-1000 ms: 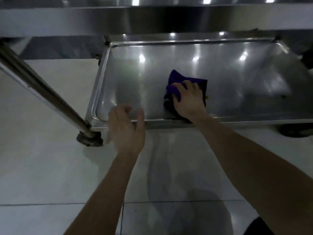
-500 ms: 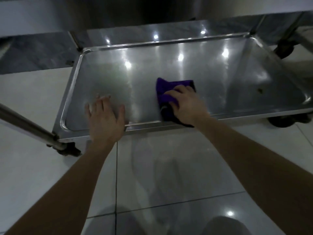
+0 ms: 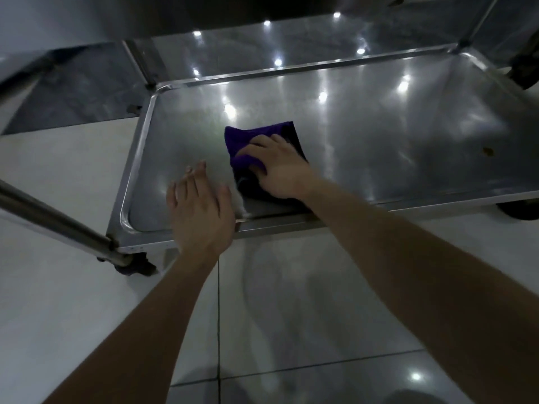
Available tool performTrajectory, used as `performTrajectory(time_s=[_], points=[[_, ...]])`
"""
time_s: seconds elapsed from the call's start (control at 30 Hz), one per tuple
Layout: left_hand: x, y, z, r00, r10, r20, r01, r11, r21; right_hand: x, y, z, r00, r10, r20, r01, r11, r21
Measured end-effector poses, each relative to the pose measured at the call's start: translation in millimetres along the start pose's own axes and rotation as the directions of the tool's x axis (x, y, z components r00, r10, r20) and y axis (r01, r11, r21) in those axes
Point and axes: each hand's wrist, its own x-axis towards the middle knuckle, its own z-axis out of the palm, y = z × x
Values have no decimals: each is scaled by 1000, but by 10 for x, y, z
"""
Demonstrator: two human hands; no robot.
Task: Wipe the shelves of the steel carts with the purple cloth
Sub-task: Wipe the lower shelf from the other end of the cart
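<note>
The bottom shelf [image 3: 379, 126] of a steel cart lies low over the floor, shiny and rimmed. A folded purple cloth [image 3: 256, 135] sits on it near the front edge, left of the middle. My right hand [image 3: 280, 167] lies on the cloth with fingers curled into its folds, gripping it. My left hand [image 3: 201, 211] rests flat over the shelf's front rim with straight fingers, just left of the cloth, holding nothing.
A steel cart post [image 3: 55, 225] slants in from the left to the front corner above a caster [image 3: 137, 266]. Another caster [image 3: 519, 211] shows at the right. A small brown spot [image 3: 487, 152] marks the shelf's right side. A higher shelf overhangs at the top. Glossy white floor tiles lie below.
My left hand came down from the air onto the shelf's front rim and slid right, close to the cloth. My right hand and the cloth moved little on the shelf; the view tilted.
</note>
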Motion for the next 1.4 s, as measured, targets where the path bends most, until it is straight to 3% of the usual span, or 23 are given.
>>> performTrajectory(time_s=[0.07,0.13,0.2,0.27,0.33,0.4,0.5,0.57,0.63,0.77,0.87,0.93,1.03,1.13,1.23,1.33,1.4], points=[[-21,-6,-12,1000,-9,1,9,1000,0,-30,456,-147,999,31,-11,-31,998,-60],[-40,17,-19,1000,-13,17,13,1000,12,-44,932,-307,970,228,-91,-237,965,-111],[-50,61,-25,999,-13,32,13,1000,-1,56,1166,-363,862,477,-173,-494,866,-73],[-81,106,-31,1000,1,31,0,1000,-24,311,966,-285,769,611,-189,-628,777,-46],[-101,134,-28,1000,17,22,-16,999,-43,596,500,-101,835,536,-120,-543,840,-25],[-109,108,-41,1000,11,8,-11,999,-50,743,-13,74,962,274,-21,-274,962,-13],[-97,50,-60,1000,2,5,-1,998,-63,637,-114,72,998,44,40,-44,999,4],[-82,19,-54,1000,-1,-4,1,998,-61,527,254,-69,994,105,-17,-105,993,-55],[-48,-9,-34,1000,-5,-4,4,999,-46,271,740,-230,953,283,-108,-294,950,-106],[30,-10,28,1000,9,20,-9,1000,5,-619,1397,-523,787,550,-280,-594,799,-98],[51,5,71,999,24,38,-27,997,72,-860,1161,-472,662,679,-317,-725,687,-42],[63,8,79,998,36,47,-40,995,93,-791,739,-334,746,612,-263,-645,762,-57],[71,-16,73,998,42,44,-46,994,101,-806,169,-103,957,280,-73,-281,960,-6],[55,-21,51,996,78,49,-82,993,86,-935,206,-282,996,78,37,-77,996,-37],[55,-14,30,995,88,50,-92,992,81,-996,638,-661,974,184,134,-157,969,-191],[68,24,45,996,88,36,-90,994,55,-1263,988,-882,899,426,98,-393,887,-242],[51,18,61,992,118,39,-120,992,45,-1399,918,-789,883,460,97,-405,848,-342]])
